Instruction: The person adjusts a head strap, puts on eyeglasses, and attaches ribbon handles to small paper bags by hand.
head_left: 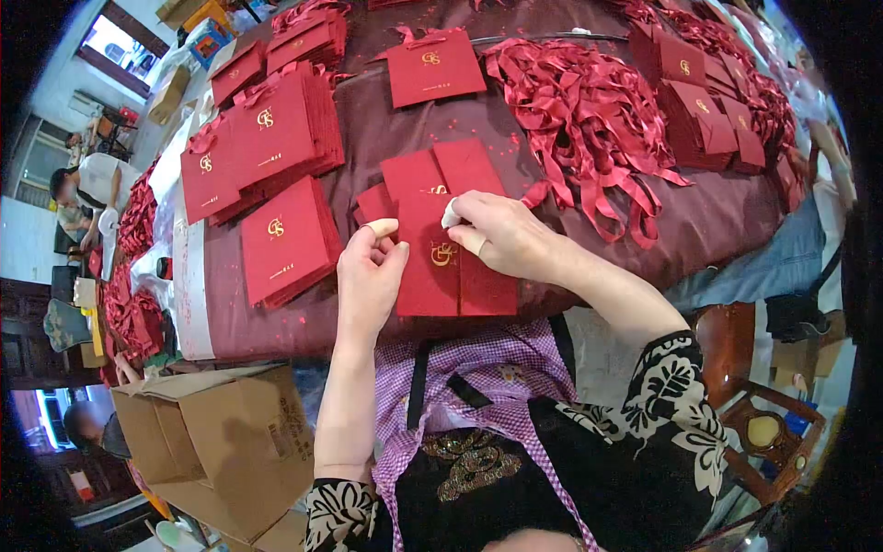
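Observation:
Flat red paper bags (428, 290) with gold lettering lie in front of me at the table edge, one partly over another. My left hand (366, 276) is at their left edge, fingers curled in and a pale cover on one fingertip. Over the gold emblem, my right hand (510, 237) has its fingers pressed together, with white and pale covers on the fingertips. Anything pinched in either hand is too small or hidden to name. Close to the left hand is a stack of red bags (290, 244). A heap of red ribbons (589, 120) lies beyond the right hand.
The table has a dark red cloth (368, 138). A single red bag (435, 69) lies at the back, with more stacked bags (694, 115) at the right. An open cardboard box (221, 442) stands below the table at left. Other people sit at the far left.

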The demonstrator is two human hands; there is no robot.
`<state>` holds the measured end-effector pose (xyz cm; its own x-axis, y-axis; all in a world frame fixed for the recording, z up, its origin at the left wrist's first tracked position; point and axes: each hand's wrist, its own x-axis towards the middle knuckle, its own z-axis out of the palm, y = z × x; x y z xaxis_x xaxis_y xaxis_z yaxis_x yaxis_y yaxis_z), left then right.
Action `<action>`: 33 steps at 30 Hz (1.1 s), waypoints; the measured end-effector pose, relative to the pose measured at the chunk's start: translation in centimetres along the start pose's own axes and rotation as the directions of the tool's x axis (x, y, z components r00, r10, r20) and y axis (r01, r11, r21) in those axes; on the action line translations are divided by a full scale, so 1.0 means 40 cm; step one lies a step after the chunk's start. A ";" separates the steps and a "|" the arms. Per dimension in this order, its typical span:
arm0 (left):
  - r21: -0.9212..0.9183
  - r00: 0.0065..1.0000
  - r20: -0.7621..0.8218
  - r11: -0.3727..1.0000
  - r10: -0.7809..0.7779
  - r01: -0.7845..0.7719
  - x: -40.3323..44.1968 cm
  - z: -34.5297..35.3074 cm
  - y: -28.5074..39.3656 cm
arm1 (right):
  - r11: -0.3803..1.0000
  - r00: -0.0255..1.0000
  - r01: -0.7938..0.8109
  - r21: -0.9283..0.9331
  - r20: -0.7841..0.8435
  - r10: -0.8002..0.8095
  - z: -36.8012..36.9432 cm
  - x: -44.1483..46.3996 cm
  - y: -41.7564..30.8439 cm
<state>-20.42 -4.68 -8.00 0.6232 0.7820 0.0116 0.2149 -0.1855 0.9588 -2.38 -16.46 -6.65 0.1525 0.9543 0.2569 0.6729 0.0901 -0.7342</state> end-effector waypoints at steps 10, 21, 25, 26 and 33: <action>0.230 0.991 -0.079 0.969 0.112 -0.092 -0.007 0.025 0.041 | 0.984 0.989 0.096 -0.148 -0.100 -0.111 0.038 -0.010 0.015; -0.072 0.996 -0.083 0.997 0.022 -0.028 -0.013 0.042 0.029 | 0.976 0.974 0.139 -0.166 -0.153 -0.165 0.046 -0.013 0.021; -0.012 0.991 -0.100 0.996 0.085 -0.087 -0.023 0.042 0.043 | 0.976 0.977 0.145 -0.165 -0.135 -0.168 0.036 -0.004 0.004; -0.013 0.991 -0.099 0.996 0.086 -0.088 -0.028 0.043 0.053 | 0.977 0.977 0.152 -0.152 -0.127 -0.172 0.031 -0.001 -0.001; 0.073 0.982 -0.139 0.990 0.127 -0.118 -0.053 0.044 0.095 | 0.986 0.988 0.134 -0.099 -0.069 -0.141 0.004 0.018 -0.032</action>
<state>-19.58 -8.09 -4.89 0.5347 0.8272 0.1727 0.1944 -0.3193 0.9275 -3.23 -15.85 -5.63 0.1058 0.9101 0.4007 0.7553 0.1885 -0.6277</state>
